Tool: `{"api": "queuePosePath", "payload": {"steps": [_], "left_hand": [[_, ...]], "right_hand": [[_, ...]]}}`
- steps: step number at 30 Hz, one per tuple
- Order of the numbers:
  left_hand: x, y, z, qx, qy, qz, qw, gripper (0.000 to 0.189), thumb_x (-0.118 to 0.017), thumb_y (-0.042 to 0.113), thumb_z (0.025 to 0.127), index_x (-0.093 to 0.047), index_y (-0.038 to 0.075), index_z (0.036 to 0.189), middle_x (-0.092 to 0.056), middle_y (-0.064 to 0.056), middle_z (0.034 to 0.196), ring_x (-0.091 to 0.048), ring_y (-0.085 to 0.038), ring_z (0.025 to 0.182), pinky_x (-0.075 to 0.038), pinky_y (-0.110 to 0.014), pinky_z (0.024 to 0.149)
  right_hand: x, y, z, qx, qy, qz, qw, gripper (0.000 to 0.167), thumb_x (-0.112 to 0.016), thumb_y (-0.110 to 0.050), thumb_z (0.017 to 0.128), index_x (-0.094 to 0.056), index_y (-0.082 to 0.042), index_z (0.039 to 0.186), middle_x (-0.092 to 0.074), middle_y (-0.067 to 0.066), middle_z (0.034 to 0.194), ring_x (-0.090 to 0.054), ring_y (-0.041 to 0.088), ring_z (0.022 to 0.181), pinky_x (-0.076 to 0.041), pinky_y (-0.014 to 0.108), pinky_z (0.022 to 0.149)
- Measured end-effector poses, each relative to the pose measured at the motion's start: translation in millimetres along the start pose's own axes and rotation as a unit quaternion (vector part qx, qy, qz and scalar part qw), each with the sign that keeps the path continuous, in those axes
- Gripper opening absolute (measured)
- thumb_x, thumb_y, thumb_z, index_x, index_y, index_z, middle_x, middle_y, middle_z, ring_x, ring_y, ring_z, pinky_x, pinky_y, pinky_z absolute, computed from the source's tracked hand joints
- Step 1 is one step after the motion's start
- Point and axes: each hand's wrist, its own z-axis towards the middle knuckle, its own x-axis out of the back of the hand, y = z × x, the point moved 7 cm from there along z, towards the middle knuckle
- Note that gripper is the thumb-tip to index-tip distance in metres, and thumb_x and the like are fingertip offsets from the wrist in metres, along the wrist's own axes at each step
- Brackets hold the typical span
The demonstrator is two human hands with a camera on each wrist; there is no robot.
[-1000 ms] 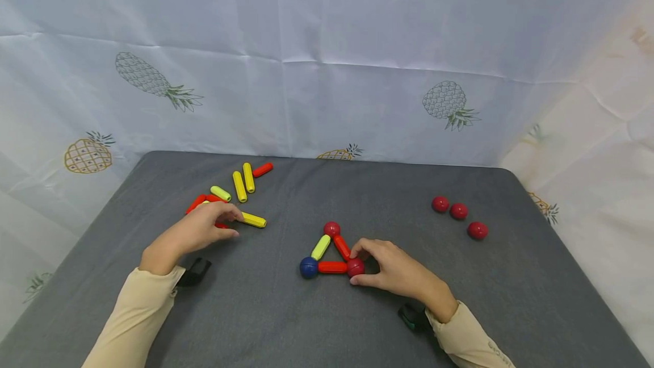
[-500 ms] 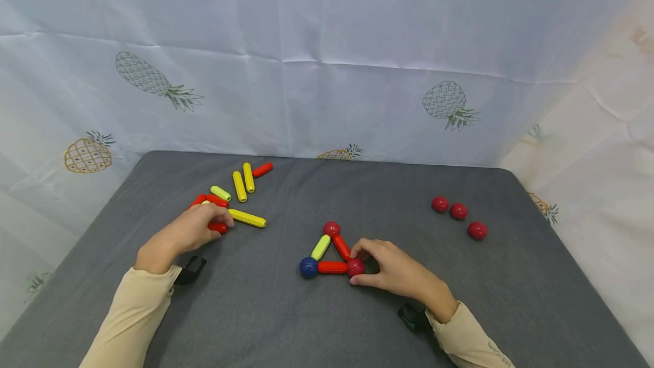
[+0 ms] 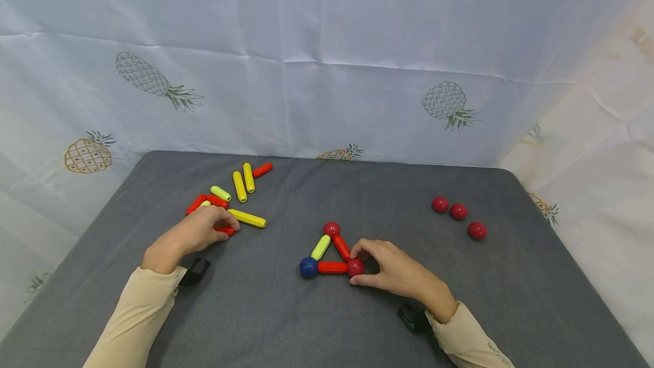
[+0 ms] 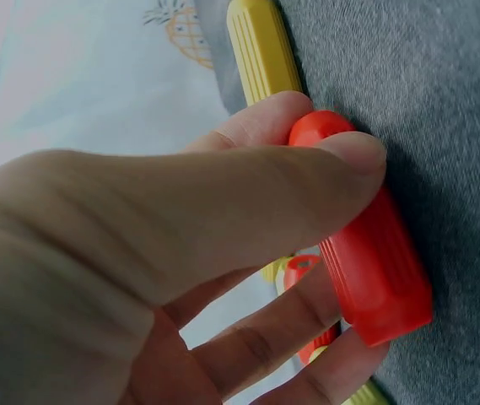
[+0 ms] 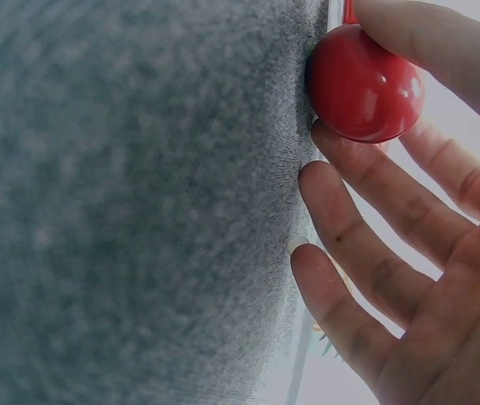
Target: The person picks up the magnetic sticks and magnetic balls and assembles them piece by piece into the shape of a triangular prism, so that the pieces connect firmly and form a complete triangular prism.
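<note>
My left hand [image 3: 191,234] is at the pile of rods on the left, pinching a short red rod [image 4: 379,261] between thumb and fingers, low over the grey cloth. A longer yellow rod [image 3: 247,218] lies just beyond those fingers. With thumb and fingers, my right hand [image 3: 393,270] holds the red ball [image 3: 355,267] at the right corner of a flat triangle. A blue ball [image 3: 309,267] forms its left corner and another red ball [image 3: 331,229] the far one. One lime rod [image 3: 321,247] and two red rods [image 3: 332,267] join the balls.
Behind the left hand lie several loose rods, among them a lime rod [image 3: 221,193], yellow rods [image 3: 239,187] and a red rod [image 3: 263,170]. Three red balls [image 3: 458,211] sit at the right. A pineapple-print curtain [image 3: 306,101] hangs behind the grey table [image 3: 286,322].
My left hand drew back left from the yellow rod, then came slightly right, now with the short red rod in its grasp. The right hand and the triangle stayed still.
</note>
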Motion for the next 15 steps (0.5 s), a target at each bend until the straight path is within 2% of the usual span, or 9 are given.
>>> {"api": "queuePosePath", "payload": {"steps": [8, 15], "left_hand": [[-5.1, 6.6, 4.3, -0.007, -0.012, -0.021, 0.9997, 0.023, -0.075, -0.002, 0.082, -0.071, 0.004, 0.104, -0.071, -0.005, 0.098, -0.062, -0.017, 0.087, -0.054, -0.035, 0.077], [-2.5, 2.1, 1.4, 0.020, -0.022, -0.011, 0.9995, 0.028, -0.078, 0.000, 0.080, -0.068, -0.001, 0.106, -0.067, -0.007, 0.092, -0.060, -0.019, 0.084, -0.052, -0.035, 0.074]], "right_hand": [[0.8, 0.4, -1.0, -0.008, 0.002, -0.003, 1.0000, 0.034, -0.081, -0.034, 0.082, -0.060, -0.025, 0.107, -0.064, -0.014, 0.099, -0.059, 0.004, 0.095, -0.051, 0.032, 0.087], [0.9, 0.6, -0.7, -0.007, 0.003, -0.001, 1.0000, 0.035, -0.081, -0.036, 0.082, -0.060, -0.025, 0.107, -0.064, -0.015, 0.098, -0.059, 0.005, 0.094, -0.051, 0.032, 0.087]]}}
